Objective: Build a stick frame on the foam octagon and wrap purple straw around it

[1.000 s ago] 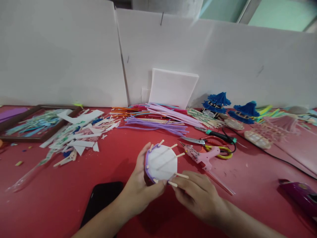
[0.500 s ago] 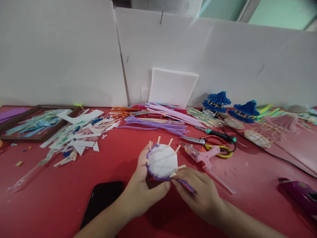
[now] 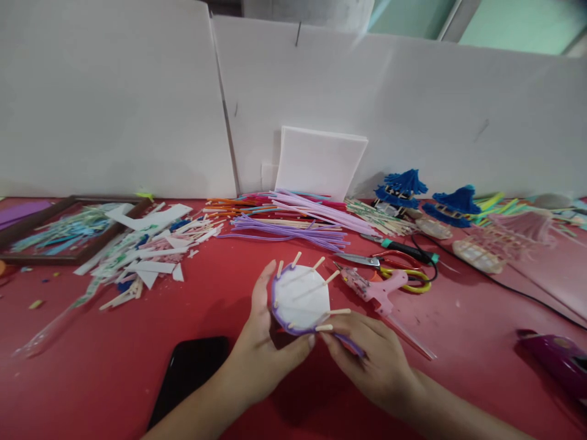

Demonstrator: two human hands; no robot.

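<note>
My left hand (image 3: pixel 263 351) is closed round a white foam disc (image 3: pixel 301 298) with short wooden sticks poking out of its rim, holding it tilted just above the red table (image 3: pixel 220 305). A purple pipe cleaner (image 3: pixel 349 345) runs along the disc's lower edge, weaving between the sticks. My right hand (image 3: pixel 373 363) pinches the free end of that pipe cleaner at the disc's lower right.
A pink glue gun (image 3: pixel 378 290) and scissors (image 3: pixel 389 269) lie just right of the disc. A black phone (image 3: pixel 190 376) lies near my left forearm. Pipe cleaners and sticks (image 3: pixel 293 223) are piled behind, foam scraps (image 3: pixel 147 250) at left, blue tasselled models (image 3: pixel 403 189) at right.
The disc has turned slightly in my left hand. My right hand went from touching a stick at the rim to pinching the purple pipe cleaner, which now wraps the lower edge.
</note>
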